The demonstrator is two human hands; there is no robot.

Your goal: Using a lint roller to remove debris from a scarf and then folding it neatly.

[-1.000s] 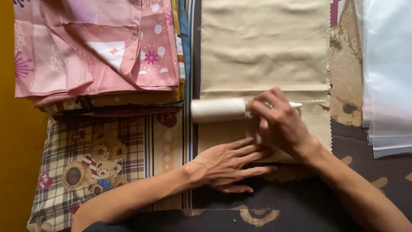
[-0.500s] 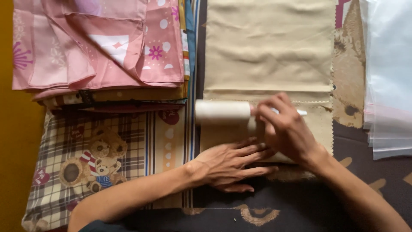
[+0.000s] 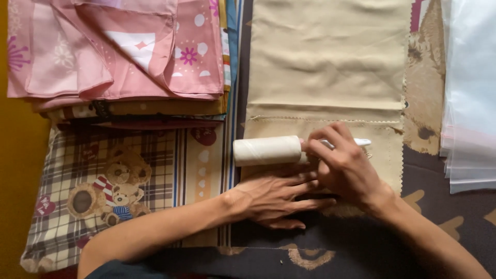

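Cloth of a plain beige colour lies flat in the middle of the view, and I take it as the landmark for all places. On its near part, just below a folded edge, rests a lint roller with a pale roll, lying crosswise with the roll over the left border of the cloth. The right hand is closed around the white handle of the roller, and only the tip of the handle shows past the fingers. The left hand is open and flat, palm down, pressing the near edge of the cloth just under the roller; it holds nothing. To the left of the cloth there is a stack of folded fabrics, with a pink flowered one on top, and nearer to the person a checked sheet with teddy bears is spread out. To the right of the cloth lies a pile of clear plastic bags. As a judgement, the risk is that the sticky roll pulls the thin cloth up and makes wrinkles, if the flat hand loosens its pressure. The roller may also run off the left border onto the checked sheet, because the roll already reaches past this border. The frayed edge could also catch on the roll and pull threads.
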